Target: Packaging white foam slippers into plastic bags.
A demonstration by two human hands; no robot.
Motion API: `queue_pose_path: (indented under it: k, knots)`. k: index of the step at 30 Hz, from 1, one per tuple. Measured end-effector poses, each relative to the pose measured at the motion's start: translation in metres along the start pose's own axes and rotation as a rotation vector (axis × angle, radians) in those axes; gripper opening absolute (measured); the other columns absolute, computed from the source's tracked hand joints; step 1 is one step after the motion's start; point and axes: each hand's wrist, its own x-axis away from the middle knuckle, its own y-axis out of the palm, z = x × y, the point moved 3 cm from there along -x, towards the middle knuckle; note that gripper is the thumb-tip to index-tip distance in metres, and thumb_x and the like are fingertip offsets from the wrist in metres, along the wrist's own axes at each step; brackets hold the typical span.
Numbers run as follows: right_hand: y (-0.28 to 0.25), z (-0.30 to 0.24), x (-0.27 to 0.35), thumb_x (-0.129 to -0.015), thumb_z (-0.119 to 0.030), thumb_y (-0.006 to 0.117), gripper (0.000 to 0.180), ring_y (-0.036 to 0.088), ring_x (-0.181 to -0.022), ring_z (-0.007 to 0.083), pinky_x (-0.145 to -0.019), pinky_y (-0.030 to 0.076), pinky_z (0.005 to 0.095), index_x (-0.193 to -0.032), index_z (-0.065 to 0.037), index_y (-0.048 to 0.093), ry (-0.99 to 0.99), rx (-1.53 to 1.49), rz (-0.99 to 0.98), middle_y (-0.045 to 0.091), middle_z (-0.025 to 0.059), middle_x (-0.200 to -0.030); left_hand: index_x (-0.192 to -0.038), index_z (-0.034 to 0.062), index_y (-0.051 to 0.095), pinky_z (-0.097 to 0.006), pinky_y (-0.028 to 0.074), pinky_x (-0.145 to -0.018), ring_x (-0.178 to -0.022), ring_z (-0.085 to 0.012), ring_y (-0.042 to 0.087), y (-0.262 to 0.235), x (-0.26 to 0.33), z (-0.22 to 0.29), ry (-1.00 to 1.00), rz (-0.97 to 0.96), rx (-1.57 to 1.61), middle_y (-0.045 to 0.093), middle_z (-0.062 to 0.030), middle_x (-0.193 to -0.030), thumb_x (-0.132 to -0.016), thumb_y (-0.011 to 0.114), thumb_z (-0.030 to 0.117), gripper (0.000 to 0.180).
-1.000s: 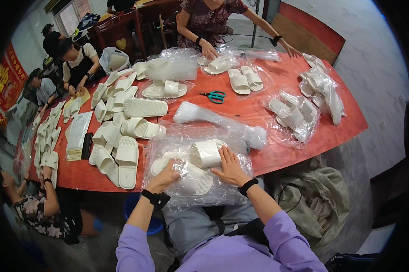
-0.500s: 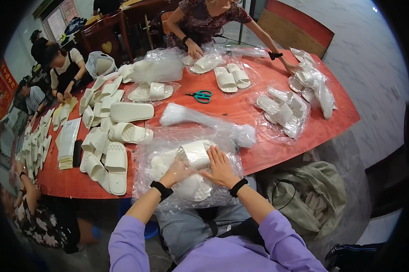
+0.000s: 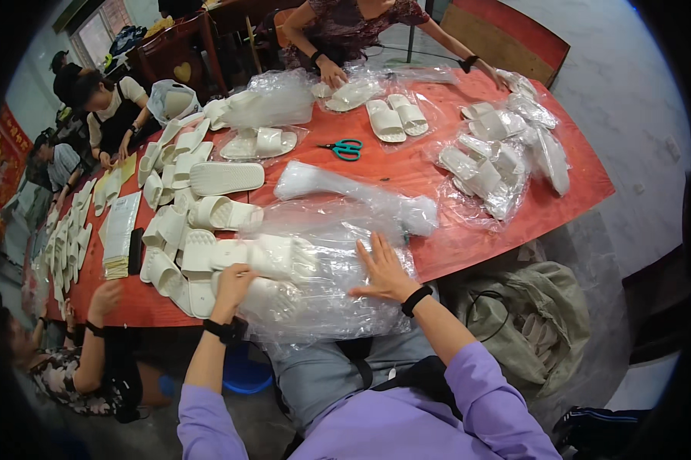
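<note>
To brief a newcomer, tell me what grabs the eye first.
The big red table dominates, with loose white slippers crowded on its left side. Teal-handled scissors stand out near its middle. Close up, the right hand lies spread on a clear plastic bag, the left hand at its left end.

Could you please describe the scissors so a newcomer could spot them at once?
On the big red table, look beyond the person's right hand to the long, bunched clear plastic. Just past its left half lie the scissors, with bagged white slippers to their left and upper right. Their teal-green colour sets them apart from those pale neighbours.
</note>
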Motion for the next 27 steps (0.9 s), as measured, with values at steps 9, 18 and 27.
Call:
queue_pose_path:
  k: [9, 18, 27]
  knots:
    - [0.006, -0.005, 0.000, -0.066, -0.082, 0.057, 0.111, 0.002, -0.138, 0.0588, -0.110, 0.009, 0.0645, -0.153, -0.023, 0.019, -0.021, 0.047, -0.028, 0.002, 0.0319, -0.154, -0.102, -0.0028, 0.061, -0.028, 0.047, -0.085, -0.097, -0.0141, 0.058, -0.150, 0.070, -0.017, -0.090, 0.394, 0.836, 0.062, -0.0072, -0.105, -0.097, 0.047, 0.006, 0.017]
    - [0.011, -0.002, -0.002, -0.066, -0.080, 0.059, 0.104, 0.002, -0.137, 0.0601, -0.110, 0.008, 0.0666, -0.150, -0.026, 0.028, -0.031, 0.058, -0.007, 0.002, 0.0244, -0.157, -0.125, -0.0066, 0.049, -0.031, 0.048, -0.095, -0.111, -0.0185, 0.058, 0.006, 0.154, 0.199, -0.235, 0.119, 1.483, 0.058, -0.0129, -0.123, -0.092, 0.048, 0.002, 0.035]
    - [0.047, 0.009, -0.012, -0.079, -0.053, 0.060, 0.079, 0.014, -0.137, 0.0549, -0.110, 0.010, 0.0653, -0.144, -0.012, 0.040, -0.172, 0.001, 0.086, 0.027, 0.0235, -0.150, -0.099, -0.0063, 0.051, -0.037, 0.050, -0.100, -0.105, -0.0272, 0.060, 0.154, 0.060, 0.086, -0.323, 0.197, 1.573, 0.056, -0.0157, -0.106, -0.085, 0.045, -0.008, 0.015]
